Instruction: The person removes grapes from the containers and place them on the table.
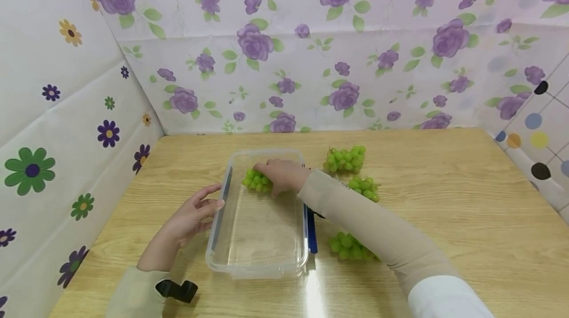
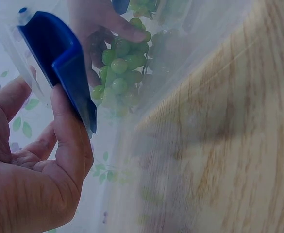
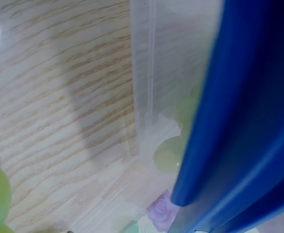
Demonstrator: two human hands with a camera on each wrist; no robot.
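Note:
A clear plastic container (image 1: pixel 266 239) with blue latch flaps stands on the wooden table. Inside its far part, my right hand (image 1: pixel 284 176) holds a bunch of green grapes (image 1: pixel 257 181), its fingers bent over them. Through the clear wall, the left wrist view shows these grapes (image 2: pixel 125 60) by the right hand (image 2: pixel 95 26). My left hand (image 1: pixel 195 214) touches the container's left side with its fingertips. A finger lies against a blue latch flap (image 2: pixel 59 53) in that view. Another blue flap (image 3: pixel 239 116) fills much of the right wrist view, hiding the right hand.
To the container's right lie more grape bunches: one at the back (image 1: pixel 345 158), one in the middle (image 1: pixel 365 188), one nearer (image 1: pixel 348 246). The right forearm (image 1: pixel 369 214) passes over them. Flowered sheets (image 1: pixel 284 61) stand behind and to the left.

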